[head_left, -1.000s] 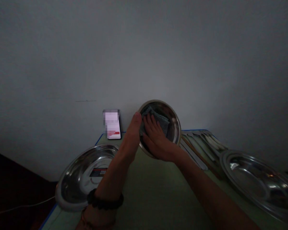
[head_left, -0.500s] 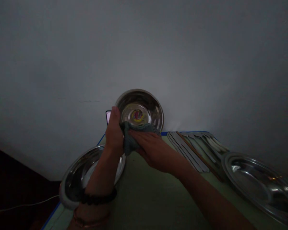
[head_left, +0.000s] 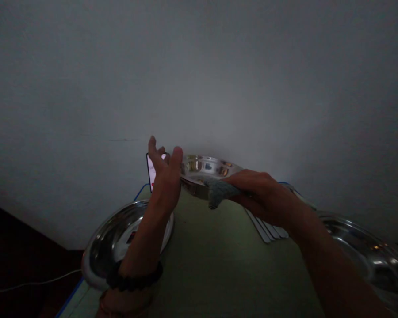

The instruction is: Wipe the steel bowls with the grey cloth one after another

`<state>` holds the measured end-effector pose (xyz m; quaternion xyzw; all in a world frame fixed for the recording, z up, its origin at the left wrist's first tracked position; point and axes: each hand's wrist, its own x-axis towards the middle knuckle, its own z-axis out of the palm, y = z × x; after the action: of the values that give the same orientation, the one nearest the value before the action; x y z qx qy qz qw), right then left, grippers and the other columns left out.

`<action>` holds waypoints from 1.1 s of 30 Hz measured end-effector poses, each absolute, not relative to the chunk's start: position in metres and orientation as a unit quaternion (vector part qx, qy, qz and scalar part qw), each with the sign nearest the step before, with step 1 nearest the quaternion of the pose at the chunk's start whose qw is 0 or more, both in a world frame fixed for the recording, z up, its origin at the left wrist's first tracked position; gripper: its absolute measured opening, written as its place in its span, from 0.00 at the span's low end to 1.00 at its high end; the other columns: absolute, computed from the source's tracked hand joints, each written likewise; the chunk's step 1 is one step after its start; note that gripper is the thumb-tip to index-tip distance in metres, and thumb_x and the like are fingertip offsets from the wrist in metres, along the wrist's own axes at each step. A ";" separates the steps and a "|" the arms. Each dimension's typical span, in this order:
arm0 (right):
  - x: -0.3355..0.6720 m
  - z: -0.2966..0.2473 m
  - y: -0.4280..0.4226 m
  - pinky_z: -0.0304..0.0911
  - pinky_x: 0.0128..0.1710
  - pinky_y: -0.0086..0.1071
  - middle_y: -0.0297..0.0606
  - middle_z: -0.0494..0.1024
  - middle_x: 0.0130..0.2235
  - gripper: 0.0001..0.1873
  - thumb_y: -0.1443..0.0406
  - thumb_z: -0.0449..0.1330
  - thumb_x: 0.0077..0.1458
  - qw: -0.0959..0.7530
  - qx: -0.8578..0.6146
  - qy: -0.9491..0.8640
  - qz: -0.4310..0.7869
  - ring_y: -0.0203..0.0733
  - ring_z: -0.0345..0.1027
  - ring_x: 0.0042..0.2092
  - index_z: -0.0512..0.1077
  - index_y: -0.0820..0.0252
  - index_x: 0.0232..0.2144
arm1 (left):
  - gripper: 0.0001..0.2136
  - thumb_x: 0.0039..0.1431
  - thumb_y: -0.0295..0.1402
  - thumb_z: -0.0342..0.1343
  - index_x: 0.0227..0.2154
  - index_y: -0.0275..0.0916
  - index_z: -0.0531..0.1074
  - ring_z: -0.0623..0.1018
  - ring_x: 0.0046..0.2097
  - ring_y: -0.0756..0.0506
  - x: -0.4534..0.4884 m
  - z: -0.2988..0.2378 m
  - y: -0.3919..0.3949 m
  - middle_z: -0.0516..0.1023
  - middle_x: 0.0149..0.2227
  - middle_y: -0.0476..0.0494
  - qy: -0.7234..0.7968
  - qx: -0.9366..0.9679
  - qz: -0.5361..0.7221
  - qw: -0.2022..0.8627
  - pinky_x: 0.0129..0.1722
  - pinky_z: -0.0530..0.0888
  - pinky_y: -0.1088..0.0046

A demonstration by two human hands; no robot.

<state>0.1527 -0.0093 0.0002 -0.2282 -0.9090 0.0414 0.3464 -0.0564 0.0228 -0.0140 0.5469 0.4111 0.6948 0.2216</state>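
Observation:
A small steel bowl (head_left: 205, 170) is held above the green table (head_left: 212, 265), tilted nearly level with its inside facing up. My left hand (head_left: 164, 174) touches its left rim with the thumb, fingers stretched upward and apart. My right hand (head_left: 262, 196) grips the bowl's near right rim together with a grey cloth (head_left: 219, 192), which hangs under the rim.
A large steel plate (head_left: 119, 238) lies at the table's left edge, another large steel plate (head_left: 368, 256) at the right. Several pieces of cutlery (head_left: 268, 227) lie behind my right hand. A lit phone (head_left: 151, 170) leans on the wall. A white cable (head_left: 36, 285) runs left.
The bowl has tipped from facing me upright to nearly level. My right hand with the cloth has shifted from the bowl's lower left edge to its right rim. My left fingers have opened.

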 end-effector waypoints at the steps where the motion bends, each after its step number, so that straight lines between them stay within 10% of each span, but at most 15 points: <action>1: 0.156 0.005 -0.013 0.62 0.37 0.28 0.35 0.79 0.35 0.08 0.67 0.55 0.60 0.346 -0.231 -0.907 0.064 0.34 0.70 0.35 0.73 0.59 0.40 | 0.27 0.58 0.51 0.49 0.58 0.46 0.56 0.61 0.62 0.38 -0.057 -0.012 0.019 0.62 0.60 0.39 0.416 0.576 0.688 0.150 0.59 0.58 0.54; 5: 0.167 0.013 -0.019 0.60 0.30 0.25 0.31 0.74 0.28 0.06 0.66 0.55 0.59 0.365 -0.241 -0.882 0.176 0.31 0.66 0.30 0.71 0.61 0.32 | 0.21 0.64 0.49 0.39 0.31 0.40 0.71 0.74 0.43 0.45 -0.059 -0.001 -0.001 0.76 0.36 0.43 0.379 0.730 0.567 0.037 0.46 0.68 0.67; 8: 0.171 0.011 -0.016 0.58 0.26 0.24 0.29 0.69 0.24 0.12 0.62 0.54 0.60 0.403 -0.270 -0.842 0.236 0.30 0.61 0.26 0.68 0.61 0.26 | 0.20 0.61 0.46 0.44 0.17 0.41 0.61 0.64 0.21 0.51 -0.058 0.004 -0.012 0.61 0.16 0.53 0.396 0.777 0.484 0.079 0.22 0.61 0.73; 25: 0.146 0.005 -0.011 0.63 0.44 0.35 0.37 0.79 0.40 0.21 0.53 0.45 0.63 0.381 -0.335 -0.822 0.256 0.42 0.71 0.43 0.73 0.54 0.44 | 0.22 0.62 0.46 0.41 0.22 0.38 0.70 0.70 0.28 0.48 -0.049 -0.001 -0.003 0.71 0.22 0.49 0.475 0.784 0.362 0.168 0.28 0.63 0.73; 33: 0.150 -0.003 -0.003 0.58 0.25 0.28 0.33 0.75 0.29 0.20 0.49 0.59 0.52 0.386 -0.423 -0.771 0.278 0.34 0.65 0.27 0.68 0.59 0.37 | 0.19 0.61 0.43 0.46 0.18 0.40 0.64 0.66 0.23 0.50 -0.042 0.004 -0.011 0.65 0.18 0.53 0.465 0.804 0.341 0.146 0.24 0.58 0.74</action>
<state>0.1502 -0.0030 -0.0030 -0.4235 -0.7709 0.2784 0.3858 -0.0425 -0.0108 0.0038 0.8040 0.4648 0.3411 0.1459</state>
